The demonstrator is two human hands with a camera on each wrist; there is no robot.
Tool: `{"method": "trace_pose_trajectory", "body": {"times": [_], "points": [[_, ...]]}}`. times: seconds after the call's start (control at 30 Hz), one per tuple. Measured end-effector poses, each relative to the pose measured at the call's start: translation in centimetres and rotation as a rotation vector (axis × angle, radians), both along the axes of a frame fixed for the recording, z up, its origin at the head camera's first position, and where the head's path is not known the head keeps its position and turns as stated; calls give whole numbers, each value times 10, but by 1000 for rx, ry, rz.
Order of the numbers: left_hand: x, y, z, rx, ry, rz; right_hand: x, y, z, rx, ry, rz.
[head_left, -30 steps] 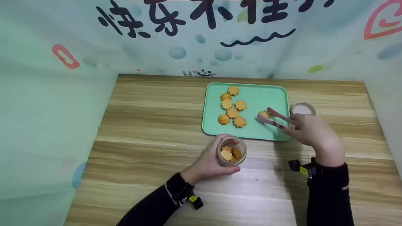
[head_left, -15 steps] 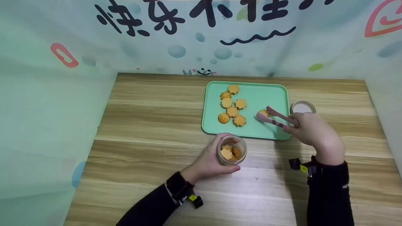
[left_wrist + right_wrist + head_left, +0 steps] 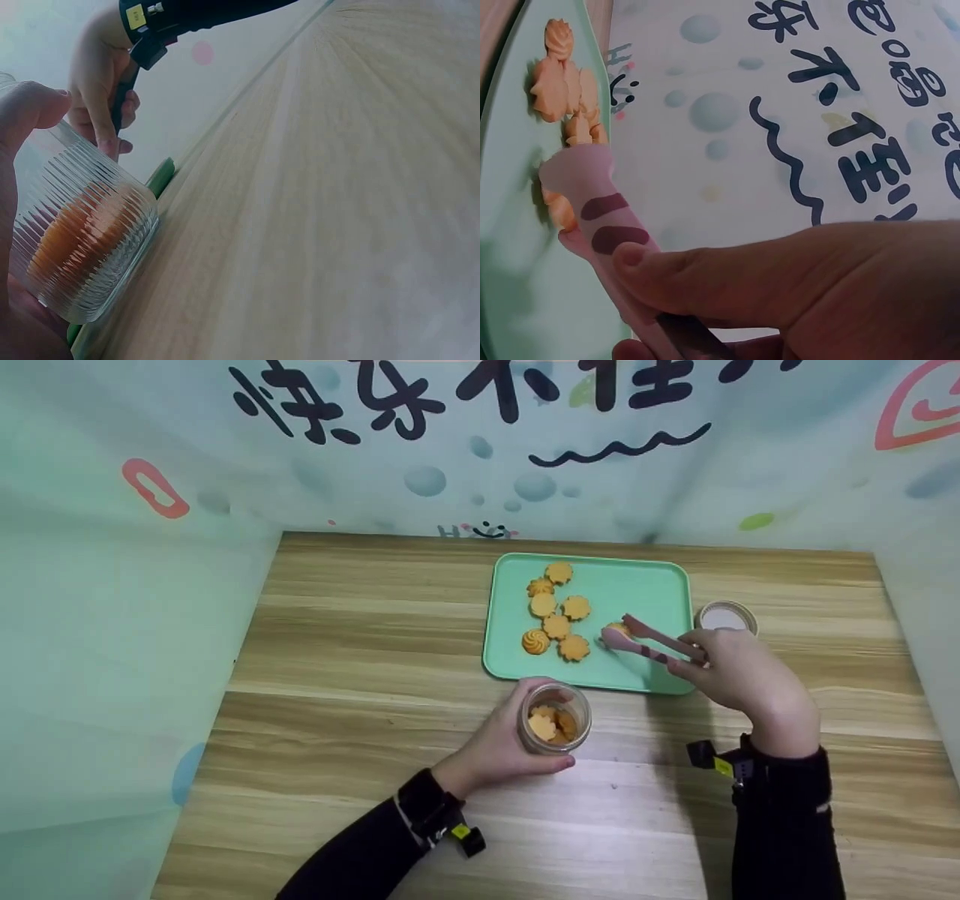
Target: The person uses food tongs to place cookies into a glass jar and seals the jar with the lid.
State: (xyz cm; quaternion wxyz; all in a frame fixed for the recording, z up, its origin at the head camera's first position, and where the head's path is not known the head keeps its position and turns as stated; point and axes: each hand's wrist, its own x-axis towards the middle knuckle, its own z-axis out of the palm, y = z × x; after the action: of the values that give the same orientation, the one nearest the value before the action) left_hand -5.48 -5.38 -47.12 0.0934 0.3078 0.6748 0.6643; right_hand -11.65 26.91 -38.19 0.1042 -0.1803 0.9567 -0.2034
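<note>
My left hand (image 3: 495, 750) grips a ribbed glass jar (image 3: 82, 225) from its left side, just in front of the tray. Several cookies (image 3: 543, 726) lie in the bottom of the jar, whose mouth faces up. In my right hand (image 3: 739, 679) is a pair of pink tongs (image 3: 656, 641), held between thumb and fingers. A cookie (image 3: 558, 210) sits between the tong tips, over the right half of the green tray (image 3: 645, 585). More flower-shaped cookies (image 3: 556, 627) lie in a cluster on the tray's left half.
A round lid (image 3: 727, 616) lies on the wooden table (image 3: 360, 615) to the right of the tray, close behind my right hand. Behind the table's far edge hangs a printed cloth (image 3: 420, 502) with large dark characters.
My right hand and the tongs have shifted slightly left over the tray, and the cookie between the tips has moved left with them. My left hand and the jar stay in place.
</note>
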Motion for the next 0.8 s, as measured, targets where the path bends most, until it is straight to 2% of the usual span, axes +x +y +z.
{"method": "trace_pose_trajectory", "body": {"times": [0.3,0.63,0.8], "points": [[0,0,0,-7,-14,1,2,0,3,-17,10,7],[0,0,0,-15,-13,2,9,-2,12,-40,72,14],[0,0,0,10,-5,-6,15,-4,18,-92,161,38]]}}
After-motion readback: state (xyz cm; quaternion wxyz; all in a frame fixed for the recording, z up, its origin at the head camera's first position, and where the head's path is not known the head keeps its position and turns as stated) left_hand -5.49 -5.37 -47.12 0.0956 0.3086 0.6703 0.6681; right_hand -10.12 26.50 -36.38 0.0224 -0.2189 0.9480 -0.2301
